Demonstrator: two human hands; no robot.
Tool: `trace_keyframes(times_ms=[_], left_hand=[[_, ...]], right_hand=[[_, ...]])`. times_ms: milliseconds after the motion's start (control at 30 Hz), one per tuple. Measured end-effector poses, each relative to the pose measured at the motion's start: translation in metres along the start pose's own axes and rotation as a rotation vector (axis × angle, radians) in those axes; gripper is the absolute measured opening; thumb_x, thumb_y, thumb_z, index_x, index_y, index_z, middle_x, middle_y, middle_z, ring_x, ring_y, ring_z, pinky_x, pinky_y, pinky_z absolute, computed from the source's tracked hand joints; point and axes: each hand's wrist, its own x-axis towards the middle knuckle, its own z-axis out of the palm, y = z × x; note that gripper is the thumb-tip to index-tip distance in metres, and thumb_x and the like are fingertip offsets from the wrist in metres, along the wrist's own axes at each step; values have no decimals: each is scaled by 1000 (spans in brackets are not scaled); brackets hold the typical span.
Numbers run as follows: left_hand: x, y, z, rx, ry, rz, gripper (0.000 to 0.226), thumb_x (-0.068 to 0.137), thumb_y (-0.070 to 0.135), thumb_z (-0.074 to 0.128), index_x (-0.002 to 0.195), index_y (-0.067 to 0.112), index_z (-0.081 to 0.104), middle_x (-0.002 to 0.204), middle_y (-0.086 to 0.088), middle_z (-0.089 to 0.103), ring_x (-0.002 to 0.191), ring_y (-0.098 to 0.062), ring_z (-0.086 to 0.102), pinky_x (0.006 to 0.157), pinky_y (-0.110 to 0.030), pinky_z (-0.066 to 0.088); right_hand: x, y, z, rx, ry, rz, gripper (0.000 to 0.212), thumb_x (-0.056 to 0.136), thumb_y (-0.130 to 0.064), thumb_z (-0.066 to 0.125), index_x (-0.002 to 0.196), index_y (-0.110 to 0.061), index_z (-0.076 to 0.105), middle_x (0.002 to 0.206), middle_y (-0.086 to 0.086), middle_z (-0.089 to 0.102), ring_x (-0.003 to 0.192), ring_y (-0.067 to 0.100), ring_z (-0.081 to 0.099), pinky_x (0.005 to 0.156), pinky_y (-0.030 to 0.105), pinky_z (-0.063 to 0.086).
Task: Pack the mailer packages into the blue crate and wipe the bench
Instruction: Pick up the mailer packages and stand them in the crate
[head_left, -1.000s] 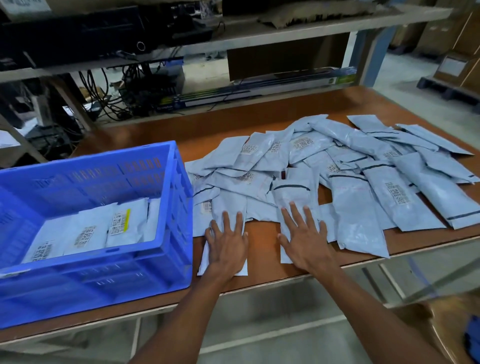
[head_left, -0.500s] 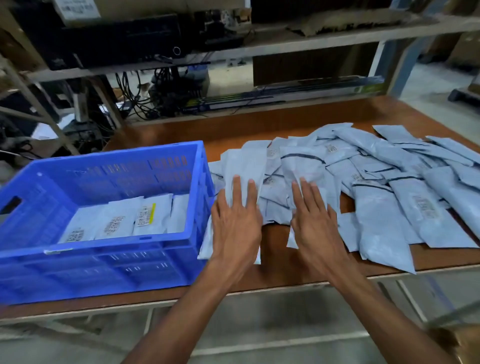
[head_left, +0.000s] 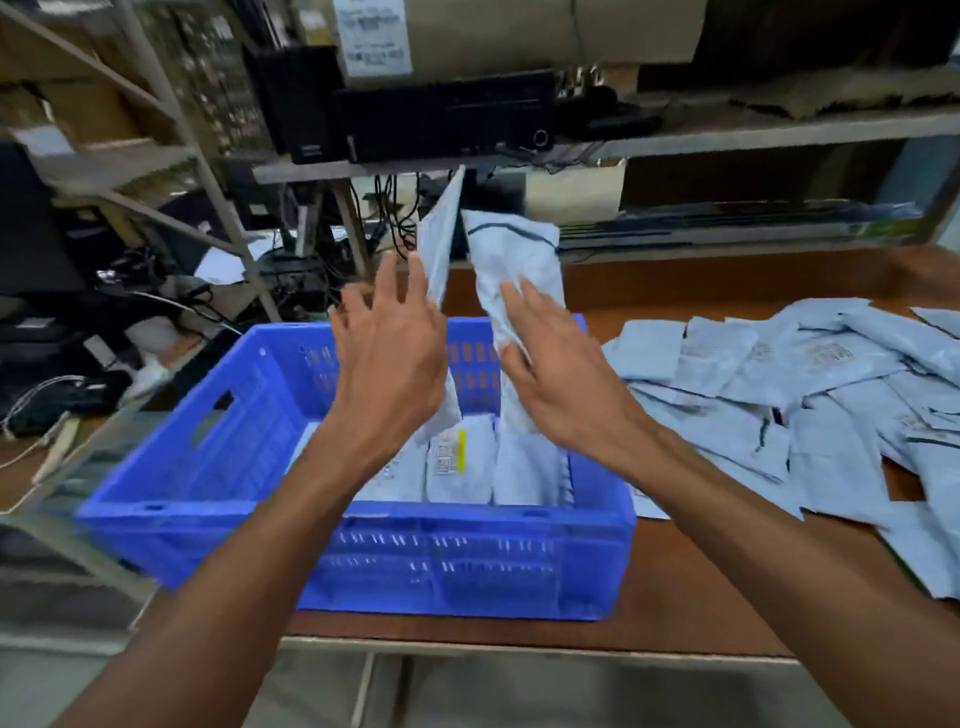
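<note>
You're at a packing station in a warehouse or dispatch room: labelled mailer packages (head_left: 779, 395) heaped on a wooden counter (head_left: 675, 597), a blue crate (head_left: 467, 561), metal shelving (head_left: 727, 140) with black electronics boxes (head_left: 447, 114), tangled cables (head_left: 389, 208), and a labelled cardboard carton (head_left: 519, 31) overhead.

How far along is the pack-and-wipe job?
Done: a few labelled pale-blue mailers lie in the blue plastic crate. In hand: the left hand holds a flat pale-blue mailer and the right hand a dark-striped mailer, both above the crate. Left: a big mailer pile on the brown bench; no cloth visible, wiping apparently unstarted.
</note>
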Motion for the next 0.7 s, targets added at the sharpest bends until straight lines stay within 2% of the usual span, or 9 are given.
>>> trace_keyframes(times_ms=[167, 267, 333, 367, 433, 500, 533, 600, 700], left_hand=[[-9, -23, 75, 257, -463, 292, 49, 91, 13, 35, 136, -3, 43, 149, -23, 29, 129, -42, 35, 92, -53, 42], [-6, -16, 107, 123, -825, 399, 38, 99, 15, 37, 134, 9, 51, 138, -18, 38, 122, -37, 41, 91, -46, 45], [0, -20, 127, -32, -1103, 342, 41, 101, 18, 34, 139, 21, 48, 135, -13, 38, 115, -34, 47, 83, -45, 54], [2, -24, 135, -42, -1150, 333, 42, 102, 22, 34, 143, 26, 44, 138, -13, 36, 119, -35, 46, 86, -46, 54], [2, -32, 148, 70, -1045, 319, 53, 102, 43, 38, 151, 26, 27, 155, -11, 17, 140, -43, 23, 105, -56, 37], [-4, -38, 154, 121, -921, 284, 77, 96, 61, 42, 156, 25, 8, 163, -6, -8, 147, -43, -2, 108, -65, 22], [-6, -40, 157, 84, -942, 277, 86, 93, 66, 42, 157, 27, -2, 163, -3, -18, 148, -42, -10, 108, -67, 19], [-12, -41, 159, 11, -1132, 265, 93, 93, 70, 38, 154, 29, -18, 160, -2, -30, 147, -40, -19, 115, -62, 8], [-19, -36, 147, 141, -1359, 369, 85, 97, 67, 28, 156, 21, -13, 159, -5, -28, 148, -37, -17, 119, -49, 0]], right_hand=[[16, 11, 60, -140, -324, 175, 56, 92, -34, 30, 140, -4, 37, 145, 19, 39, 133, 36, 40, 99, 56, 43], [18, 25, 83, -194, -547, 318, 50, 97, -31, 34, 136, 0, 40, 141, 22, 41, 134, 38, 39, 106, 49, 36], [17, 31, 94, -253, -679, 362, 50, 103, -31, 36, 141, 1, 35, 148, 23, 35, 138, 36, 36, 110, 41, 30], [17, 32, 99, -282, -741, 380, 53, 103, -34, 36, 145, -1, 31, 151, 23, 31, 139, 36, 34, 111, 40, 29], [16, 38, 107, -352, -876, 428, 57, 102, -36, 39, 151, -8, 26, 158, 18, 23, 144, 32, 27, 112, 40, 27], [18, 43, 112, -411, -969, 481, 61, 99, -34, 44, 153, -13, 23, 160, 12, 20, 146, 29, 24, 112, 42, 31], [19, 45, 113, -435, -985, 499, 67, 97, -33, 47, 155, -17, 18, 162, 10, 14, 145, 32, 25, 111, 44, 33], [19, 48, 116, -482, -1022, 517, 84, 92, -31, 54, 157, -24, 1, 164, 5, -2, 144, 36, 26, 107, 46, 36], [19, 52, 122, -549, -1147, 510, 92, 90, -38, 58, 156, -27, -4, 164, 5, -9, 142, 34, 32, 103, 45, 37]])
